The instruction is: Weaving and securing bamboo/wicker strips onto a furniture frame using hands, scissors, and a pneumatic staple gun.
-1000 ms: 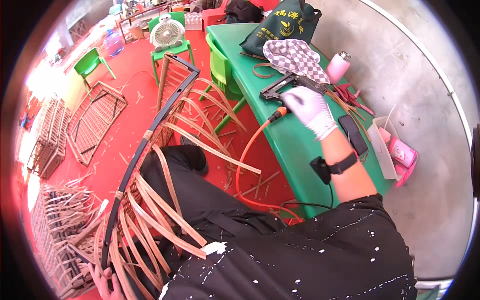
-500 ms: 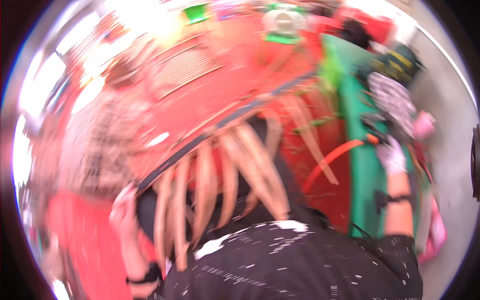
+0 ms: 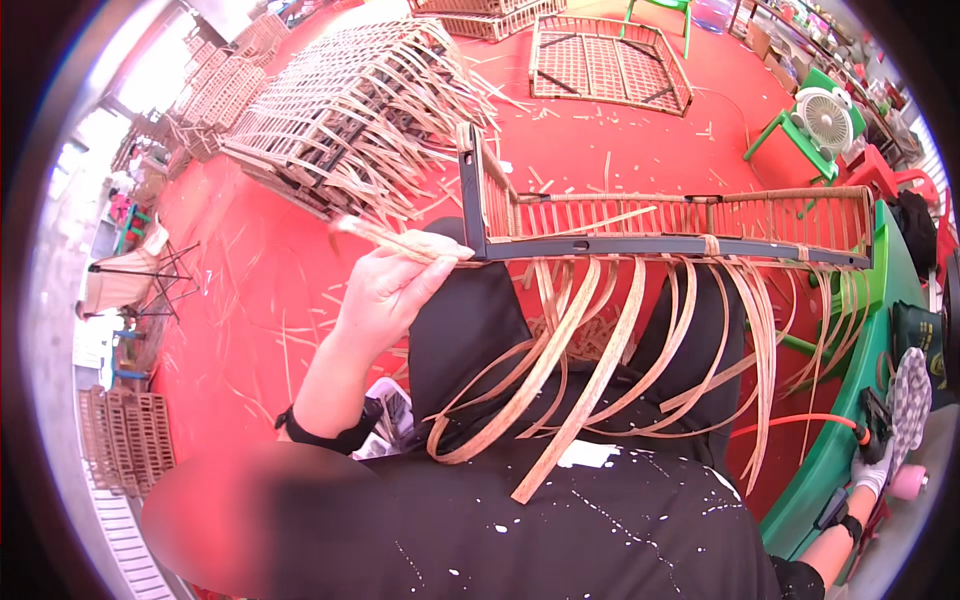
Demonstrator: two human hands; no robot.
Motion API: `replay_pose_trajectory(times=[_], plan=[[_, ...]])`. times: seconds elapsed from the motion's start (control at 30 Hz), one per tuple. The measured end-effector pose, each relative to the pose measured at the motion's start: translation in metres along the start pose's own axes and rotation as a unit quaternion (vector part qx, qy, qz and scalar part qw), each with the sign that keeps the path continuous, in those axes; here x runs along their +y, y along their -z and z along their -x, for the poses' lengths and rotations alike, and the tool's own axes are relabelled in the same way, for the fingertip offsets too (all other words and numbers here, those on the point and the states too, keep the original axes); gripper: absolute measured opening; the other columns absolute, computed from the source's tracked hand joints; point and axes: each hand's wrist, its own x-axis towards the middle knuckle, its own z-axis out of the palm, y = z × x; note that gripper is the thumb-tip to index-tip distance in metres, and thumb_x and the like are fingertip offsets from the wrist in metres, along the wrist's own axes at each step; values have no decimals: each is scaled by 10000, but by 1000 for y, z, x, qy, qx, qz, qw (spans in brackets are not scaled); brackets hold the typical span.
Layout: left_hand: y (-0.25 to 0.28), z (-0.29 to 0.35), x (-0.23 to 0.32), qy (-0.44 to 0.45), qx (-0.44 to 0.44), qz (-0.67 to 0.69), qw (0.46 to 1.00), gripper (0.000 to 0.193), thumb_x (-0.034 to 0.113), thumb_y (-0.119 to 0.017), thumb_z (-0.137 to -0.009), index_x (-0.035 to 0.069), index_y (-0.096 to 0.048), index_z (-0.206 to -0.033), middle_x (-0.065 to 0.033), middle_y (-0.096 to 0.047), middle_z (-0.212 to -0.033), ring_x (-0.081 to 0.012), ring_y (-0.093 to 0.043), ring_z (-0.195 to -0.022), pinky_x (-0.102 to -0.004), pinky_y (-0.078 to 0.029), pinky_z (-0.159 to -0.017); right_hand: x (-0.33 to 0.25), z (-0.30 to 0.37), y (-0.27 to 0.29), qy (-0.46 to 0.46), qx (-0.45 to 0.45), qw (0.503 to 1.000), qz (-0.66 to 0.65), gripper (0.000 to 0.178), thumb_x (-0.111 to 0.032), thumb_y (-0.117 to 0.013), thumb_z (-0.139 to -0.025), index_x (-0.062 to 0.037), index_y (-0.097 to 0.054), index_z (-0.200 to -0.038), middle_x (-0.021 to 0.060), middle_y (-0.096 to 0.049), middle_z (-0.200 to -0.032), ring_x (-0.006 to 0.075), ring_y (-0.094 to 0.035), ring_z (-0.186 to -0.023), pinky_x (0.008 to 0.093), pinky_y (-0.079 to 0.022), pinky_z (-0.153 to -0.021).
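Tan strip (image 3: 376, 235), pinched tight by the left hand (image 3: 393, 285), meets the left corner of the frame (image 3: 620, 247); gloved right hand (image 3: 872, 470) is at the black tool (image 3: 877, 422), its finger grip unclear. Holding the strip snug should help.

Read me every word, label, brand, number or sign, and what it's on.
Nothing legible enough to quote.
Dark green bag: any print too small to read.
Black frame bar: no lettering visible.
White fan: nothing readable.
Dark tool by the gloved right hand: any markings too small.
Black shirt: white specks, no readable words.
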Motion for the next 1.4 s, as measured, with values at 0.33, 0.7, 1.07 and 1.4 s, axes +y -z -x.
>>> replay_pose_trajectory(times=[0.33, 0.7, 1.07, 1.4], plan=[[0, -27, -4, -70, -16, -61, 996, 192, 103, -618, -1006, -16, -760, -1055, -142, -765, -1015, -273, -745, -931, -354, -572, -850, 14, -40, 37, -12, 0, 999, -33, 384, -369, -673, -980, -119, -668, -1272, 43, -712, -1238, 215, -653, -1087, 378, -509, -992], [-14, 10, 15, -25, -27, 122, 992, 173, 34, -616, -990, -59, -757, -1029, -153, -778, -1033, -280, -754, -986, -367, -587, -897, 21, -31, 32, 62, 74, 994, 41, 389, -426, -742, -926, -118, -699, -1160, 58, -724, -1130, 235, -678, -976, 411, -544, -961], [-12, 9, 16, -92, -52, 61, 993, 144, 37, -697, -926, -35, -735, -1044, -150, -763, -1048, -313, -753, -975, -401, -601, -864, -9, 147, -186, 592, -119, 531, 595, 426, -271, -496, -1086, -39, -602, -1427, 150, -620, -1442, 217, -531, -1386, 356, -393, -1147], [-14, 4, 21, -142, -61, 6, 988, 167, 27, -700, -915, -35, -721, -1069, -151, -760, -1033, -309, -752, -972, -391, -603, -839, 212, 469, -489, 611, -594, 305, 425, 377, -378, -697, -920, -49, -674, -1103, 151, -703, -1006, 344, -689, -982, 441, -549, -856]])
